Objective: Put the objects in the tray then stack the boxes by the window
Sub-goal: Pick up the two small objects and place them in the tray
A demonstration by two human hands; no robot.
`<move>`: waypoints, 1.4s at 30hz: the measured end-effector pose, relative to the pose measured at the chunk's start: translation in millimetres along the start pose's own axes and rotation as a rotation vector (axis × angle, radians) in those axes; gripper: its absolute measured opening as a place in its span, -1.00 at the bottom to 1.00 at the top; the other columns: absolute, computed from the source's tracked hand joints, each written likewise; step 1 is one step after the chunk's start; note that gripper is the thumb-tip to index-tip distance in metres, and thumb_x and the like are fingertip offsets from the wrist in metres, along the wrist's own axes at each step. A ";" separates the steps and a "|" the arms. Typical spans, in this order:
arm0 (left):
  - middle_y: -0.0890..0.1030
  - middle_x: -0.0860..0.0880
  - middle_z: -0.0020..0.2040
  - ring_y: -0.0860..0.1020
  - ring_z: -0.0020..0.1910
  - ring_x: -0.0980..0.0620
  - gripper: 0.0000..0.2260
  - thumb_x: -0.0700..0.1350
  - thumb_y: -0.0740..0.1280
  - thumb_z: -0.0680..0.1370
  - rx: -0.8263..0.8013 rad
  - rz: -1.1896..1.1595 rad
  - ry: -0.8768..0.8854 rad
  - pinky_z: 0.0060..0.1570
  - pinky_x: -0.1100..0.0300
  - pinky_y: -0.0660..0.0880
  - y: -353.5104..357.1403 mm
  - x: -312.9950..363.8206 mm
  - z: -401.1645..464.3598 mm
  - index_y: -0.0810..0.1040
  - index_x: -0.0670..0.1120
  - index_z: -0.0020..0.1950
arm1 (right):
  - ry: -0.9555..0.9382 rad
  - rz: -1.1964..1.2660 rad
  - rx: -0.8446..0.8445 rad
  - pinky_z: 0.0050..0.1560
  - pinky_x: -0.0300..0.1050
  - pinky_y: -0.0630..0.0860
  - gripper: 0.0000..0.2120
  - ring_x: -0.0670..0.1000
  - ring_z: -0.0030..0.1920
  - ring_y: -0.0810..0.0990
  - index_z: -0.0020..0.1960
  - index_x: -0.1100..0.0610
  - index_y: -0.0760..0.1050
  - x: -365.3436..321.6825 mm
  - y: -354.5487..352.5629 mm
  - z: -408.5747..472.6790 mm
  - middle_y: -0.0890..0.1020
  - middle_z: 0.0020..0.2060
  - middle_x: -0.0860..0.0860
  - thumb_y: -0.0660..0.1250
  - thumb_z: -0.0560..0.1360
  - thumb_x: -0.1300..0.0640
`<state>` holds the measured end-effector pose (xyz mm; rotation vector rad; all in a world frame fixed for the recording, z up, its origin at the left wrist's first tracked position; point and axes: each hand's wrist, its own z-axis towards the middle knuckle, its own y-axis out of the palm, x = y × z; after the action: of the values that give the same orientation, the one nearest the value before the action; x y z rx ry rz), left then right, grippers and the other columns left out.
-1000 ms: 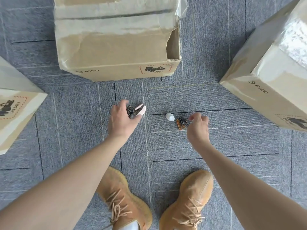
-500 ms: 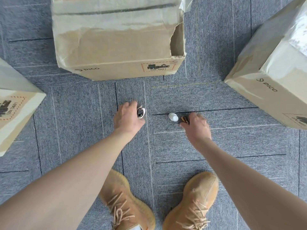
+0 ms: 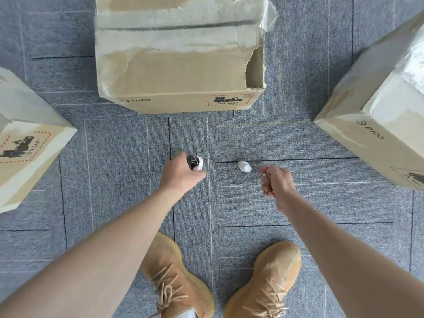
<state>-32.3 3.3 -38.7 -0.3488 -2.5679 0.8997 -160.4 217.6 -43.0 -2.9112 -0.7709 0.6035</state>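
Observation:
My left hand (image 3: pixel 181 176) is shut on a white-handled clip with a dark metal spring (image 3: pixel 195 163), held just above the grey carpet. A small white bottle (image 3: pixel 244 166) lies on the carpet between my hands. To its right, my right hand (image 3: pixel 276 181) is curled into a fist; the small orange-and-black batteries that lay there are no longer on the floor and are hidden inside it. Three taped cardboard boxes stand around: one torn box ahead (image 3: pixel 181 65), one at the left (image 3: pixel 27 138), one at the right (image 3: pixel 378 106). No tray is in view.
My two tan laced shoes (image 3: pixel 183 283) (image 3: pixel 266 281) stand on the grey carpet tiles (image 3: pixel 114 157) below my hands. The boxes hem the spot in on three sides, with gaps of carpet between them.
My right hand closed over the batteries and lifted back off the carpet. My left hand closed tighter on the spring clip. The white bottle stayed where it was.

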 end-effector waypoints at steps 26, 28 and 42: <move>0.63 0.02 0.03 0.62 -0.11 0.03 -0.57 -0.04 0.46 0.44 -0.018 -0.072 0.131 -0.09 0.09 0.64 8.2 -14.1 -14.7 0.49 0.02 0.29 | -0.629 -1.345 0.137 -0.39 -0.14 0.52 -0.53 -0.02 -0.33 0.53 0.21 0.05 0.39 -6.7 38.7 5.0 0.52 -0.21 -0.06 0.10 0.59 -0.31; 0.63 0.03 0.00 0.62 -0.11 0.04 -0.59 -0.05 0.46 0.44 -0.015 -0.093 0.128 -0.08 0.09 0.63 8.9 -15.1 -14.1 0.50 0.02 0.26 | -0.648 -1.321 0.130 -0.38 -0.13 0.55 -0.62 -0.03 -0.38 0.52 0.15 0.08 0.40 -10.5 44.2 6.3 0.51 -0.29 -0.07 0.10 0.63 -0.23; 0.59 0.06 -0.05 0.62 -0.12 0.06 -0.58 -0.09 0.47 0.44 -0.024 -0.167 0.138 -0.10 0.11 0.65 8.9 -23.8 -16.1 0.51 -0.02 0.27 | -0.558 -1.099 -0.025 -0.35 -0.20 0.57 -0.78 -0.05 -0.36 0.55 0.27 0.09 0.37 -8.2 42.6 -0.3 0.56 -0.29 -0.02 0.24 0.64 0.14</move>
<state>-3.1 10.3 -39.6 -0.1932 -2.4407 0.7578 -147.2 176.4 -46.8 -1.8012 -2.1407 1.1770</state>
